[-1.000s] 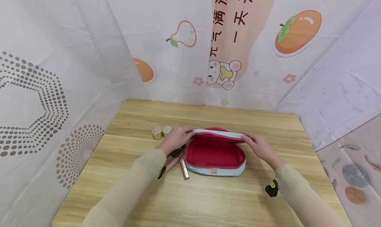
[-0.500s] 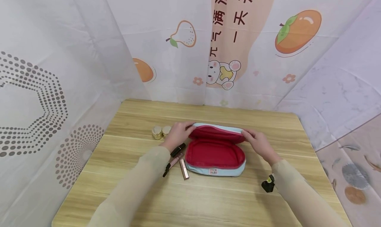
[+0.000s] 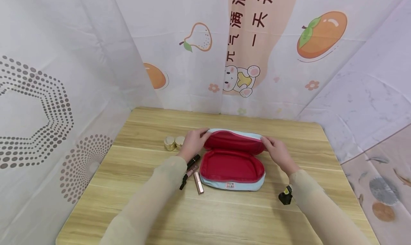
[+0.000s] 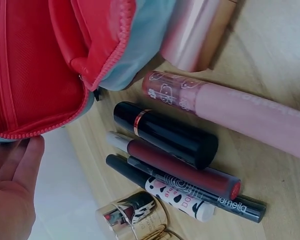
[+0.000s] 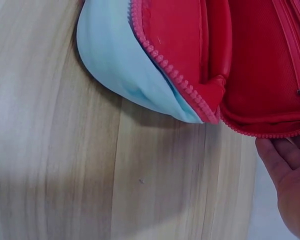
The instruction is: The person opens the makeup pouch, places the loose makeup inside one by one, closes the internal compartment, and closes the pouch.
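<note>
A light blue cosmetic bag [image 3: 247,186] with a red lining lies unzipped on the table, its lid [image 3: 232,141] tilted up and back. My left hand [image 3: 192,145] holds the lid's left corner, and my right hand [image 3: 280,155] holds its right corner. In the left wrist view, the fingers of the left hand [image 4: 12,195] reach behind the zippered lid edge. Much the same shows in the right wrist view, where the right hand [image 5: 290,182] is at the lid's rim. The fingertips are hidden behind the lid. No items show in the bag's visible red interior.
Left of the bag lie a rose-gold tube [image 3: 198,183], a pink lip gloss tube [image 4: 255,115], a black lipstick [image 4: 165,132], a dark red tube [image 4: 180,167] and slim pens. Two gold-coloured jars [image 3: 169,143] stand behind them. Patterned curtains [image 3: 179,73] border the wooden table [image 3: 224,216].
The bag's lid has swung upward and back, showing more red lining. Both hands have moved away from me with it. The bag's base has stayed in place.
</note>
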Motion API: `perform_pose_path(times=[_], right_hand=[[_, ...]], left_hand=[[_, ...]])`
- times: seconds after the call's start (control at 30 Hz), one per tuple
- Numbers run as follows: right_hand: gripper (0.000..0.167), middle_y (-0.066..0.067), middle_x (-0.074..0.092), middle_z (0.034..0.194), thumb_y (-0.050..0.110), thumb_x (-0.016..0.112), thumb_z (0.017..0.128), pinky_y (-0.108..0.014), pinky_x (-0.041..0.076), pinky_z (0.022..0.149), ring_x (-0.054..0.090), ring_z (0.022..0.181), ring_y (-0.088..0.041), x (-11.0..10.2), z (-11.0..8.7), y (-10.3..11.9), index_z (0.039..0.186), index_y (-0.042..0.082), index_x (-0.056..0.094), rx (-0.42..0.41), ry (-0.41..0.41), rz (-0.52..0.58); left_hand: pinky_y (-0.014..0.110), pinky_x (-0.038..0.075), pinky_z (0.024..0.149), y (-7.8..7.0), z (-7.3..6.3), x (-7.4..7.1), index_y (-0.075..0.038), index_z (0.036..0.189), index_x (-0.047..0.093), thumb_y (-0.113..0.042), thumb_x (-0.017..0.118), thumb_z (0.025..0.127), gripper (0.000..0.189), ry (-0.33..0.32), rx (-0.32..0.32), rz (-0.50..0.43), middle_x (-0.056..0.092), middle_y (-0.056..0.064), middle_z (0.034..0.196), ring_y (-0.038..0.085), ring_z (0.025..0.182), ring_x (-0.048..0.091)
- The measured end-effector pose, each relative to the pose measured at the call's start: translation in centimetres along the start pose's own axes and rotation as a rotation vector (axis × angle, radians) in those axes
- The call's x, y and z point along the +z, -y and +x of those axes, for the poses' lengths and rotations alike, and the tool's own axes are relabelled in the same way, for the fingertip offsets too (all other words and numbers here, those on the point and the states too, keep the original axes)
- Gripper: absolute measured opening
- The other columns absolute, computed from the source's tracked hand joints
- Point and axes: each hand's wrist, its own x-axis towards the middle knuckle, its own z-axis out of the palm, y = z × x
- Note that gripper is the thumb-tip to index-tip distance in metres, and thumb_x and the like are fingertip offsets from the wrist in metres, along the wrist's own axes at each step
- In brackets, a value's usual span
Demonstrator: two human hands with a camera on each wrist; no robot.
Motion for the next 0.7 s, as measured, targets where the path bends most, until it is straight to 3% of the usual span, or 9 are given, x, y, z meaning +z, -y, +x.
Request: perform_pose_path(times=[0.17, 0.4, 0.47, 0.53, 0.6, 0.7], right_hand=[[0.071, -0.021, 0.068, 0.129, 0.058, 0.039, 0.106, -0.057, 0.044, 0.109, 0.064, 0.122, -0.037, 0.0, 0.2, 0.2, 0.145, 0.0, 0.053, 0.007, -0.003, -0.009], [0.073, -0.025, 0.059, 0.14, 0.058, 0.035, 0.107, -0.059, 0.039, 0.113, 0.055, 0.131, -0.041, 0.0, 0.3, 0.7, 0.152, 0.001, 0.044, -0.001, -0.048, -0.049], [0.064, -0.027, 0.058, 0.141, 0.048, 0.036, 0.11, -0.058, 0.042, 0.111, 0.056, 0.13, -0.043, 0.0, 0.2, 0.9, 0.151, -0.001, 0.044, -0.043, -0.121, -0.055], [0.052, -0.027, 0.064, 0.132, 0.035, 0.039, 0.111, -0.048, 0.052, 0.103, 0.063, 0.121, -0.041, -0.1, 0.1, 1.1, 0.145, -0.003, 0.051, -0.094, -0.247, -0.062], [0.04, -0.026, 0.072, 0.112, 0.022, 0.044, 0.109, -0.032, 0.059, 0.085, 0.072, 0.1, -0.035, -0.2, 0.0, 1.4, 0.134, -0.004, 0.061, -0.169, -0.39, -0.066], [0.028, -0.018, 0.073, 0.082, 0.011, 0.048, 0.105, -0.012, 0.049, 0.059, 0.068, 0.067, -0.015, -0.3, -0.2, 1.7, 0.117, -0.002, 0.07, -0.289, -0.551, -0.098]], left_hand=[[0.043, 0.05, 0.107, -0.1, 0.4, 0.0, -0.009, 0.138, 0.065, -0.034, 0.058, 0.105, 0.041, 0.004, -0.061, -0.04, 0.068, 0.009, 0.133, 0.024, 0.128, 0.061], [0.042, 0.05, 0.107, 0.0, 0.6, 0.0, -0.009, 0.136, 0.066, -0.032, 0.06, 0.105, 0.04, -0.015, -0.079, -0.072, 0.069, 0.008, 0.132, 0.024, 0.128, 0.061], [0.042, 0.05, 0.107, -0.1, 0.7, 0.0, -0.01, 0.135, 0.067, -0.032, 0.06, 0.105, 0.039, -0.017, -0.084, -0.081, 0.069, 0.008, 0.132, 0.024, 0.128, 0.061], [0.041, 0.05, 0.107, -0.1, 0.7, 0.0, -0.01, 0.135, 0.068, -0.032, 0.06, 0.105, 0.038, -0.018, -0.091, -0.093, 0.069, 0.008, 0.132, 0.024, 0.128, 0.061], [0.041, 0.05, 0.108, -0.1, 0.8, 0.0, -0.011, 0.134, 0.068, -0.032, 0.06, 0.105, 0.037, -0.017, -0.101, -0.104, 0.069, 0.007, 0.131, 0.024, 0.129, 0.06], [0.041, 0.05, 0.108, -0.1, 0.8, 0.0, -0.013, 0.134, 0.069, -0.031, 0.06, 0.105, 0.035, -0.02, -0.119, -0.121, 0.07, 0.006, 0.131, 0.023, 0.129, 0.06]])
